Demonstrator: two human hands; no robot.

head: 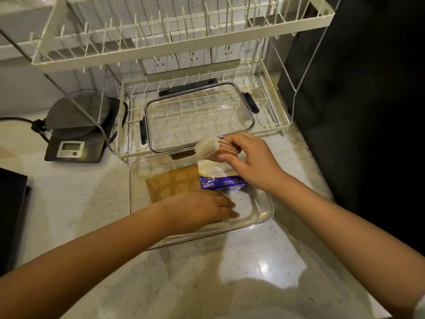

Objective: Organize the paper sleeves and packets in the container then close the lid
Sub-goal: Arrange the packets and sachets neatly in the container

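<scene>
Countertop (207,268) nearest, pale speckled stone, both forearms crossing it toward the clear container (264,217).

Left hand (202,210) reaches over the container's near wall, palm down, fingers flat and together inside on the floor; likely steadying the box or clearing a spot. Whether it pins anything under the fingers, cannot tell.

Inside, left to right: brown paper sleeves (172,185) lying flat, then a blue-and-white packet (220,180) just beside them, partly under the right wrist.

Right hand (248,157) hovers above the container's far edge, thumb and fingers pinched on a small stack of packets (213,149), white with orange ends, held on edge and squared up; probably to drop them in as one tidy bundle.

Lid (200,118), clear with dark latches, rests in the lower tier of the dish rack (276,125) behind the container, out of the way, well apart from both hands. Closing not yet begun.

Kitchen scale (73,139) far left, untouched.
</scene>
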